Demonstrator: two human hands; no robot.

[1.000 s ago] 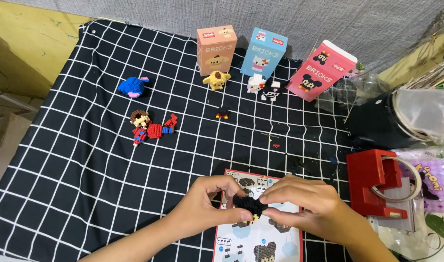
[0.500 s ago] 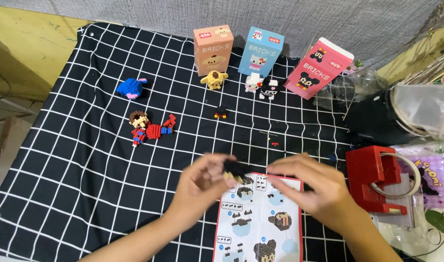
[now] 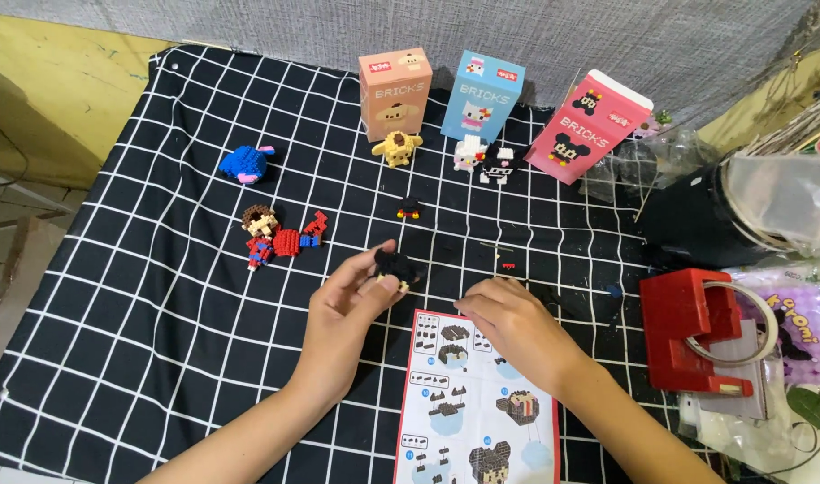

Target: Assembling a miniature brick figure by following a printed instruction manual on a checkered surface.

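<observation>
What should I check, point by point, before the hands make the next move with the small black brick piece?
1. left hand holds the black brick piece firmly between the fingertips: ok.
2. right hand is free: cannot tell, its fingertips are hidden.
3. instruction sheet lies flat and readable: ok, though the right hand covers its top edge.
4. Loose small bricks lie within view on the checked cloth: ok.
5. red tape dispenser stands apart from the hands: ok.
</observation>
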